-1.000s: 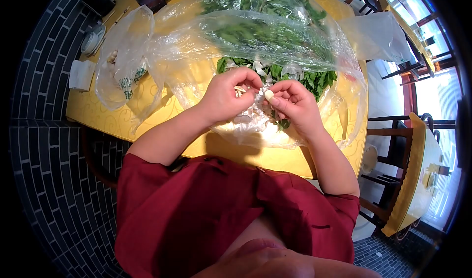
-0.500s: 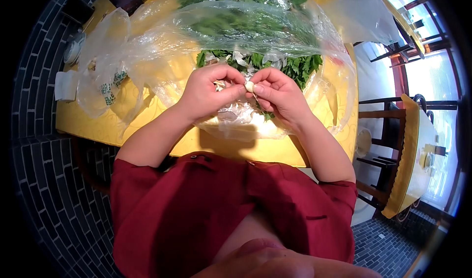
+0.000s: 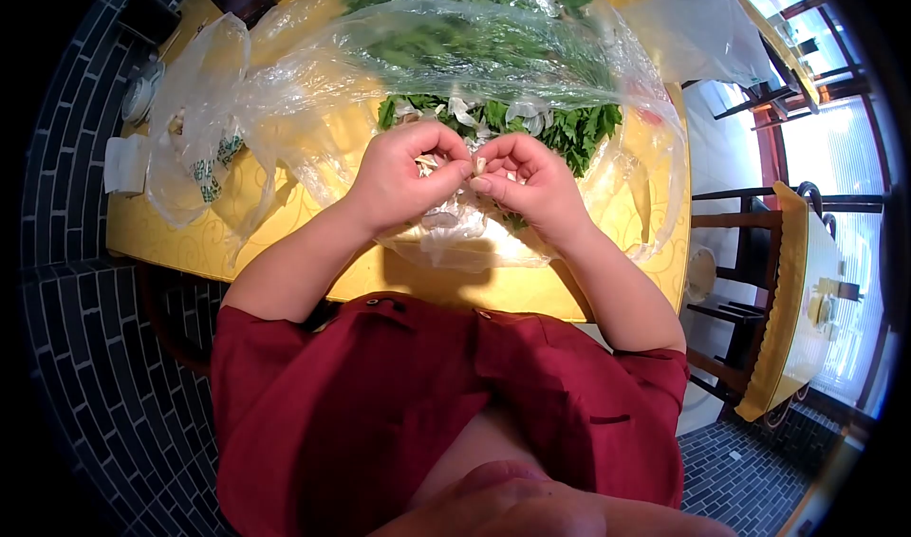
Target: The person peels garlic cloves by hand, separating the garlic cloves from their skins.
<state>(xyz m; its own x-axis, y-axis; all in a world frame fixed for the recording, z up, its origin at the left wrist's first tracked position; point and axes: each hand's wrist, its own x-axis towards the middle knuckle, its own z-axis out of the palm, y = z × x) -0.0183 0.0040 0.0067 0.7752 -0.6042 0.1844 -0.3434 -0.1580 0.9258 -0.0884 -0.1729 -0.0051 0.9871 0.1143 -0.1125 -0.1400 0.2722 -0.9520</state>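
Observation:
A small pale garlic clove (image 3: 479, 166) is pinched between my two hands over the yellow table. My left hand (image 3: 406, 174) is closed, with thumb and index fingertip against the clove's left side. From the other side my right hand (image 3: 533, 184) grips it between thumb and fingers. Below and behind the fingers lie papery garlic skins (image 3: 444, 220), partly hidden by the hands. Green leafy stalks (image 3: 584, 134) spread just beyond, with some white skins on top of them.
A clear plastic bag (image 3: 313, 72) covers much of the greens. Another thin bag with green print (image 3: 204, 120) lies at the left, near a white box (image 3: 125, 165). The yellow tablecloth (image 3: 361, 276) shows along the near edge. Chairs (image 3: 745, 262) and another table (image 3: 788, 319) stand at right.
The clove has turned and shows less between the fingertips. My right thumb and fingers have shifted slightly around it; my left hand has barely moved.

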